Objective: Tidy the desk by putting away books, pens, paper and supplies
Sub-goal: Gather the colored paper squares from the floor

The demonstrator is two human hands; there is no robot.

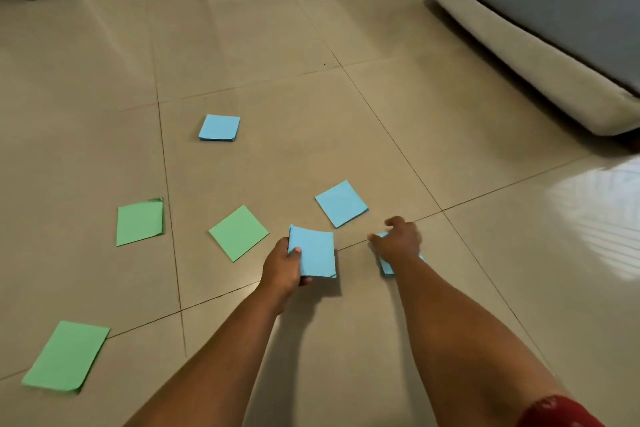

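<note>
The left hand (283, 267) grips a blue stack (313, 251) of paper squares by its left edge, thumb on top and fingers curled beneath, lifting it just off the tiled floor (415, 149). The right hand (398, 239), at 3 o'clock from that stack and apart from it, lies on a blue pad (387, 267) that rests on the floor, fingers bent over its far edge; most of the pad is hidden under the hand, so whether it is truly pinched I cannot tell.

Loose paper lies around them. A blue square (341, 203) sits at 12 o'clock, near both hands. A far blue pad (219, 127) lies well apart at 11 o'clock. A green square (238, 233) is just beside the left hand at 9 o'clock, a green sheet (139, 222) farther out the same way, and a green rectangle (65, 356) at 8 o'clock, 1 corner curled.

A sofa (540, 45) stands at 2 o'clock. A red sleeve (557, 412) shows on the right arm.
</note>
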